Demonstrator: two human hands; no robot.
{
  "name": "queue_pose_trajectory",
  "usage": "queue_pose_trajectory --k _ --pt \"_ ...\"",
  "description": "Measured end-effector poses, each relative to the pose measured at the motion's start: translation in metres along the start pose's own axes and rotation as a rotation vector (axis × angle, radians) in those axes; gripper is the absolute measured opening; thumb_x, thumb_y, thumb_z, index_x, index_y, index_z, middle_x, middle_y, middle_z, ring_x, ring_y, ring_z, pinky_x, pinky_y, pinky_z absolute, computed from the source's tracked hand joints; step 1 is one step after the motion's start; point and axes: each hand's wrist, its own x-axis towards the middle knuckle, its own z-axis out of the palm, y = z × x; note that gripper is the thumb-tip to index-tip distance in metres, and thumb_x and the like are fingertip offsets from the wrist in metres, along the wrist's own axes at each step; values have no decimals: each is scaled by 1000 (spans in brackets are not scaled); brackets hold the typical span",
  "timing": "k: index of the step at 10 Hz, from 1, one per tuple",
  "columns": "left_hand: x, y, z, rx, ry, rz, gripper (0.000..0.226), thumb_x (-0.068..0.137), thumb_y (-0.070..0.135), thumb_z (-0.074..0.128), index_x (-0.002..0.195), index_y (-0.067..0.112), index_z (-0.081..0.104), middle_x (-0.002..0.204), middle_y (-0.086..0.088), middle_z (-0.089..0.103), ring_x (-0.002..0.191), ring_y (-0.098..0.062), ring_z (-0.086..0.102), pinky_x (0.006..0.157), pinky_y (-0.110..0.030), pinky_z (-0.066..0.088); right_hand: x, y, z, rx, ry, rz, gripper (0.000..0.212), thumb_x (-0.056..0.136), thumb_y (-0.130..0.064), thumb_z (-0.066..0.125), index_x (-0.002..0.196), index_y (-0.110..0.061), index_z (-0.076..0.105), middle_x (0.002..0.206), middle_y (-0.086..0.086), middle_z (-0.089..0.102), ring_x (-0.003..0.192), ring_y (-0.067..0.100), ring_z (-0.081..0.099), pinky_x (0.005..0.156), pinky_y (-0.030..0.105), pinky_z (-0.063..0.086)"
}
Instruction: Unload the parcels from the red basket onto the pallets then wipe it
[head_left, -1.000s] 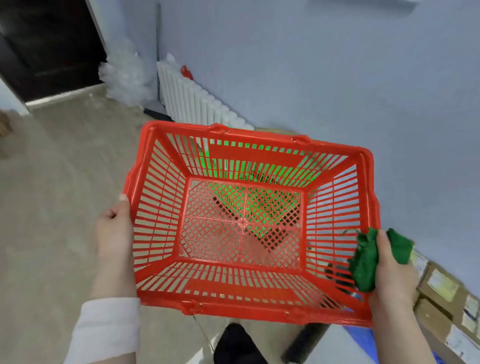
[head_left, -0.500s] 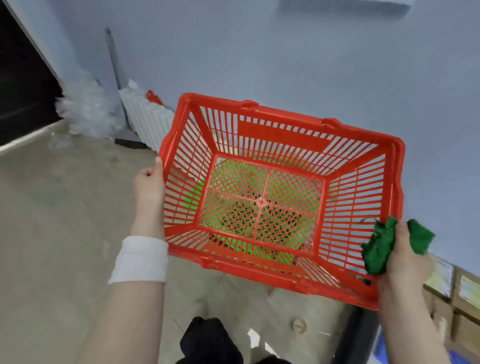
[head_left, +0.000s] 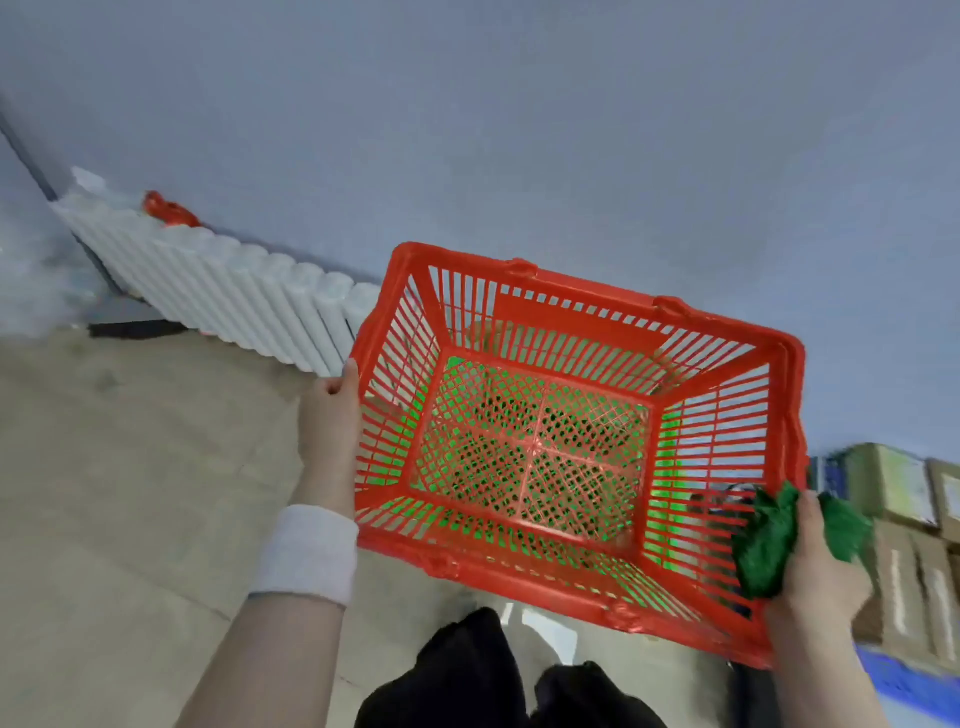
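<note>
Now, basket (head_left: 576, 317) held aloft, tilted, left hand (head_left: 332, 415) gripping its left rim, right hand (head_left: 815, 561) clutching cloth (head_left: 766, 545) against right rim.

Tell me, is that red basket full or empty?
Empty: the red basket shows only bare mesh floor, nothing inside. The right hand holds a green cloth at its corner.

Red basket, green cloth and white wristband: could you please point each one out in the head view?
Red basket (head_left: 571, 323): head view, solid panel of its far wall.
Green cloth (head_left: 764, 551): head view, its larger bunched part.
White wristband (head_left: 307, 556): head view, middle of the band.
</note>
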Motion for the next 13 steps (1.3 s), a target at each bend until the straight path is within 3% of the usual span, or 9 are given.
queue_pose_trajectory --k 1,2,3,4,6,8,11,12,13 --pt "24 -4 15 65 -37 17 45 92 45 41 81 6 62 94 -25 64 92 -37 59 78 -40 44 -8 24 -16 -296 -73 -150 53 80 -42 65 117 -4 58 111 7 61 92 15 56 74 24 43" --pt "38 -13 33 120 -85 3 48 93 45 40 98 4 64 104 -25 64 101 -39 57 81 -40 44 -2 38 -17 -321 -26 -101 52 80 -43 65 114 -3 59 114 11 62 95 21 58 76 27 40" --pt "45 -26 52 152 -112 -50 51 92 48 38 99 5 63 103 -23 64 99 -37 58 80 -39 44 11 52 -5 -398 11 -78 54 79 -44 66 112 -2 60 105 9 61 89 19 56 75 27 38" --pt "49 -36 71 166 -111 -77 50 93 46 39 94 3 63 96 -23 66 84 -32 59 72 -36 42 30 65 3 -419 37 -71 55 78 -45 67 110 -2 60 99 8 60 86 18 54 76 28 39" --pt "58 -63 112 262 -118 -122 49 94 45 38 100 2 61 105 -25 63 102 -39 57 80 -39 42 69 103 15 -510 63 -41 50 75 -49 67 103 -8 64 106 13 66 88 20 59 79 30 44" --pt "63 -87 138 328 -114 -93 47 94 40 42 97 -3 62 102 -28 64 98 -40 58 79 -39 42 88 135 28 -670 122 -4 55 78 -52 61 104 -4 61 109 19 64 101 36 60 89 45 46" --pt "62 -112 145 402 -228 4 42 93 34 45 101 -3 64 95 -27 64 93 -41 57 87 -48 48 92 161 31 -788 -20 -3 36 84 -37 60 101 -5 59 101 16 63 88 29 59 78 39 46" --pt "60 -106 143 480 -277 -29 46 94 40 40 105 1 62 100 -23 64 98 -40 56 93 -50 45 90 157 33 -861 22 -67 39 84 -36 62 100 0 60 112 17 55 104 33 55 90 46 48" --pt "56 -104 144 603 -250 11 46 91 39 46 114 0 55 118 -25 56 114 -41 46 102 -49 36 77 151 36 -915 -3 -242 35 84 -32 61 103 -2 59 123 15 43 116 27 39 98 40 39"
